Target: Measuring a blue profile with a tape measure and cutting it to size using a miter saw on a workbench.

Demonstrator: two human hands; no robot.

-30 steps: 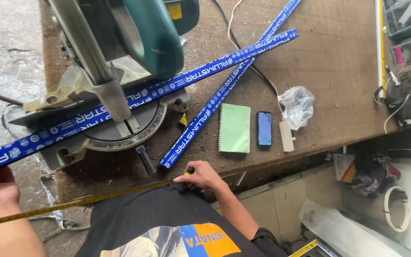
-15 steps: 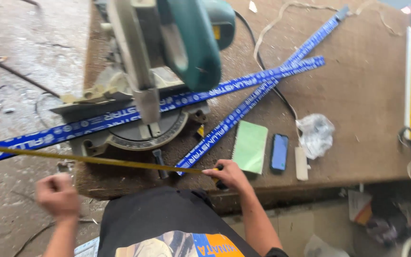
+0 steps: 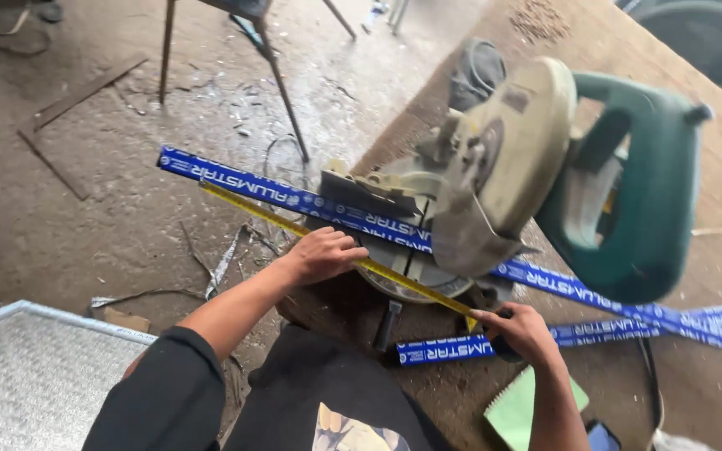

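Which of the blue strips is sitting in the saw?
The long strip running across the saw's base under the blade guard. The shorter strip lies on the bench, its end by the right hand.
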